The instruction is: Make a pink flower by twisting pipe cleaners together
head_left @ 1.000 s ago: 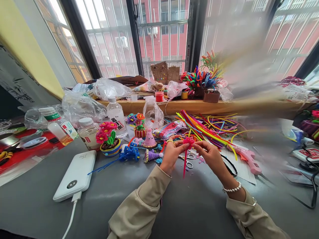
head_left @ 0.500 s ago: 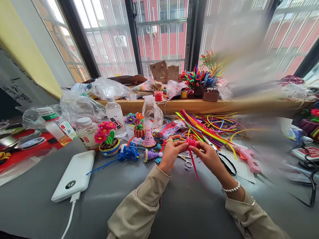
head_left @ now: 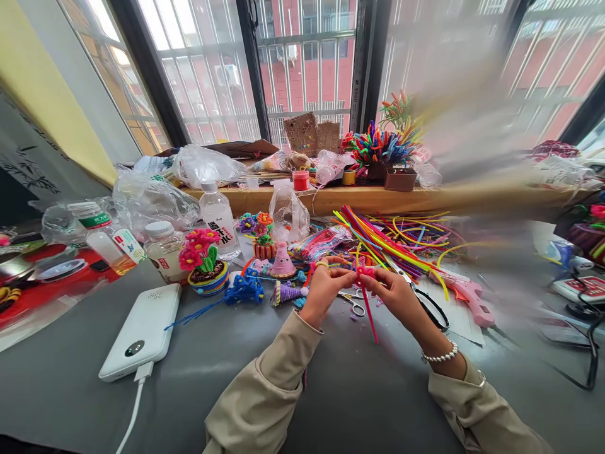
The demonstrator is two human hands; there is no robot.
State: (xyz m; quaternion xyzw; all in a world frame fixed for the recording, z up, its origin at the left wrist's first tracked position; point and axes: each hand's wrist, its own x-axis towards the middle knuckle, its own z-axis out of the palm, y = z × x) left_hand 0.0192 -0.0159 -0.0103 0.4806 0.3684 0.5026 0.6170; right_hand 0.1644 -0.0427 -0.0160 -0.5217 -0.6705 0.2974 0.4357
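left hand [head_left: 320, 290]: clamped on pink flower [head_left: 365, 271] | right hand [head_left: 396, 297]: pinching its other side, likely to hold it steady | stem [head_left: 370, 315]: hanging free below

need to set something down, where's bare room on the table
The gray table is bare between the white cable and left sleeve, and between that and the right sleeve. Beyond the left hand and right hand it is crowded: bottles, pipe cleaners, pink glue gun.
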